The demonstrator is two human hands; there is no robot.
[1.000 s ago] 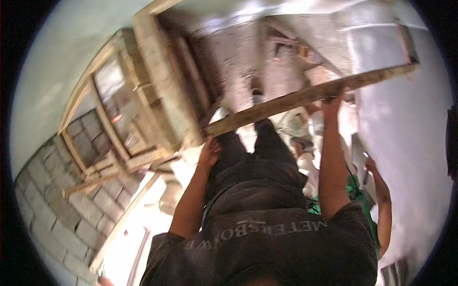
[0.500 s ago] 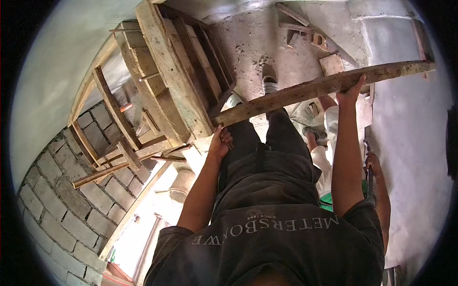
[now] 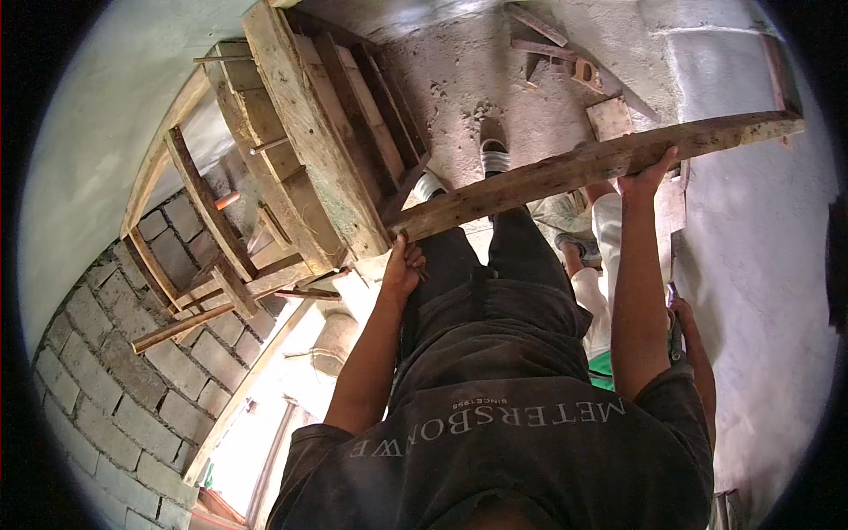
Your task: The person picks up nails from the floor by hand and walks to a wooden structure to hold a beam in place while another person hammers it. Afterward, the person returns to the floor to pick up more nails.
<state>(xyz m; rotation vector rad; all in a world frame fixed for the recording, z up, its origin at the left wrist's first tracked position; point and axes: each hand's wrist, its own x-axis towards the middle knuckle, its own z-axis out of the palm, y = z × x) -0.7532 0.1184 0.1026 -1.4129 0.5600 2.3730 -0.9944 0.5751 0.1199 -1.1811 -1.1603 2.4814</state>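
Note:
A long wooden plank slants across in front of my body, its left end against the wooden frame. From below, my right hand grips the plank toward its right part, thumb up along the near face. My left hand is at the plank's left end, the thumb touching its lower edge. The other fingers of that hand are curled in, and thin nail-like pieces poke out of them; their exact kind is too small to tell.
Another person's hand holds a dark tool, partly hidden behind my right arm. A handsaw and wood scraps lie on the rough floor. A block wall stands at left, a bucket below the frame, a plastered wall at right.
The view has shifted slightly. Both hands keep their places on the plank. The other person's hand with the tool has moved a little down and left.

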